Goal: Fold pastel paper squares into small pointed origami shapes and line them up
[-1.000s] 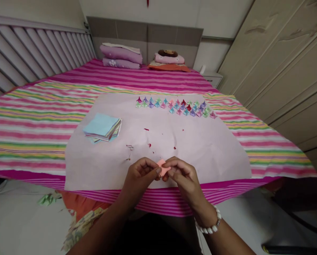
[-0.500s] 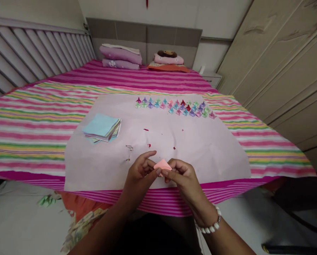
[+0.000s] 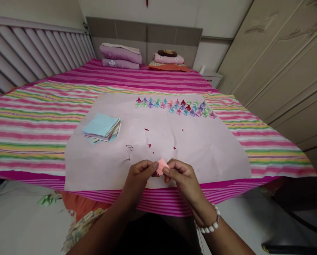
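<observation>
1. Far left: a slatted grey panel runs along the wall beside the bed. Green paper scraps lie on the floor below the bed's near edge.
2. A striped bedcover spans the bed. A pale pink sheet lies flat on it and reaches almost to the near edge.
3. A stack of square papers, light blue on top, sits on the left part of the sheet, well apart from both hands.
4. Folded purple pillows are piled at the head of the bed.
5. The left hand is over the near edge of the sheet. Thumb and forefinger are pinched together on the left side of the pink folded paper.
6. The pink folded paper is held between both hands, near the centre of the sheet's near edge. Whether it touches the sheet cannot be told, nor can its exact fold.
7. Small red scraps are scattered on the sheet just beyond the hands.
8. Small folded pieces in mixed colours stand in two rough rows on the far part of the sheet, right of centre.
9. The right hand has its fingertips closed on the right side of the same paper. A white bead bracelet is on its wrist.
10. Far right: a cream wardrobe stands next to the bed.
</observation>
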Action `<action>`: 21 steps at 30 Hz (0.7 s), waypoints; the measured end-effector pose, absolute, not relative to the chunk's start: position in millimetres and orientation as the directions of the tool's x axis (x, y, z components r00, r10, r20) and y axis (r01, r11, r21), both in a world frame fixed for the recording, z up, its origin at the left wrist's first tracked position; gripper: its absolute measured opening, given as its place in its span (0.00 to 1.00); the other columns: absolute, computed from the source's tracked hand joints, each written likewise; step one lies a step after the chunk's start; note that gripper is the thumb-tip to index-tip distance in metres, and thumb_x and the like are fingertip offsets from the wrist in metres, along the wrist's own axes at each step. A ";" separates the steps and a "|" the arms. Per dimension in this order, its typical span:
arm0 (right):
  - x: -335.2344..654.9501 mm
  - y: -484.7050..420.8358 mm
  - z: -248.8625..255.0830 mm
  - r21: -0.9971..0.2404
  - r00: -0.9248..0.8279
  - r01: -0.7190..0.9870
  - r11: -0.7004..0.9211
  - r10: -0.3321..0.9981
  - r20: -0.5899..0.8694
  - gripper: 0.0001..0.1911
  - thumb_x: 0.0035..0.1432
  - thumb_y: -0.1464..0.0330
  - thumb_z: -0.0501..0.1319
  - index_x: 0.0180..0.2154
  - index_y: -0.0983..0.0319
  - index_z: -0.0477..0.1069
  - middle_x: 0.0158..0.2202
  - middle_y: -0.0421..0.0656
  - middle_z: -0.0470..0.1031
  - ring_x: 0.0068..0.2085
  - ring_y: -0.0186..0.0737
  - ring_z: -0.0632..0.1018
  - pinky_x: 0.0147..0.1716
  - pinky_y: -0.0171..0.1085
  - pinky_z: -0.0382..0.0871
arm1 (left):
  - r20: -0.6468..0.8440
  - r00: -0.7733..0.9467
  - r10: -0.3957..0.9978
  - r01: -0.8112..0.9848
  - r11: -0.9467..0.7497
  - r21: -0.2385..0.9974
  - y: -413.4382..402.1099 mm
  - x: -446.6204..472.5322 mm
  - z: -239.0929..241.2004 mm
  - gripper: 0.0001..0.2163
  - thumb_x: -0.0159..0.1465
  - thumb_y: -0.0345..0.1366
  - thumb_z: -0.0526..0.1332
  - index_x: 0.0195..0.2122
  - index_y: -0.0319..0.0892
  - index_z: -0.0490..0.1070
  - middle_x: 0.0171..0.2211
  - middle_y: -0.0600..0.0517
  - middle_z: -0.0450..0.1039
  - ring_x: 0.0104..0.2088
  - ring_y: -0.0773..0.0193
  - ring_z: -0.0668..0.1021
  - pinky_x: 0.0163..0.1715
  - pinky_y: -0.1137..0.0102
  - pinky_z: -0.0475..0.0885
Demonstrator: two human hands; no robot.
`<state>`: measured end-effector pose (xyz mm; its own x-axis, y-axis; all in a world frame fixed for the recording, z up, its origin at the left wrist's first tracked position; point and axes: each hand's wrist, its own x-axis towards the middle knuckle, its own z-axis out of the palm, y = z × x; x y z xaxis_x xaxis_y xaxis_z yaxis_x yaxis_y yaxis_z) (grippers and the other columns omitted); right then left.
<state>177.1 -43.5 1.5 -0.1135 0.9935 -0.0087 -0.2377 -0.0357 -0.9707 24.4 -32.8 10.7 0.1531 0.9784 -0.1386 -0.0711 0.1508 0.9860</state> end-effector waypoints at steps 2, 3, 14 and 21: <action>176.1 -42.6 -1.5 -0.964 -0.077 -0.260 -0.059 0.996 -0.040 0.08 0.50 0.65 0.67 0.25 0.62 0.74 0.19 0.37 0.71 0.23 0.32 0.69 0.27 0.33 0.62 | -0.150 0.164 0.975 -0.051 0.160 0.986 -31.1 24.9 8.9 0.14 0.59 0.44 0.61 0.23 0.39 0.73 0.23 0.52 0.73 0.28 0.65 0.72 0.34 0.70 0.67; 175.8 -42.2 -3.0 -0.961 -0.050 -0.269 -0.064 0.997 -0.053 0.08 0.50 0.64 0.68 0.25 0.62 0.74 0.19 0.37 0.71 0.23 0.32 0.69 0.27 0.33 0.62 | -0.146 0.168 0.975 -0.032 0.153 0.988 -30.4 25.1 7.9 0.14 0.59 0.44 0.60 0.23 0.39 0.73 0.23 0.52 0.73 0.29 0.65 0.73 0.34 0.70 0.67; 174.9 -41.2 -5.5 -0.963 -0.068 -0.266 -0.041 0.997 -0.024 0.09 0.52 0.63 0.67 0.30 0.62 0.74 0.22 0.40 0.76 0.24 0.32 0.73 0.27 0.33 0.66 | 0.318 0.176 0.932 0.183 -0.348 0.919 -32.3 21.5 4.9 0.07 0.59 0.31 0.62 0.39 0.45 0.76 0.34 0.52 0.76 0.34 0.66 0.76 0.37 0.71 0.71; 173.5 -40.4 -3.7 -0.940 -0.047 -0.336 -0.063 0.998 -0.050 0.08 0.44 0.66 0.72 0.28 0.62 0.77 0.20 0.39 0.76 0.25 0.33 0.75 0.29 0.33 0.69 | 0.372 0.196 0.908 0.238 -0.412 0.880 -33.9 19.9 7.1 0.11 0.60 0.30 0.61 0.43 0.47 0.76 0.35 0.51 0.77 0.36 0.66 0.77 0.38 0.70 0.72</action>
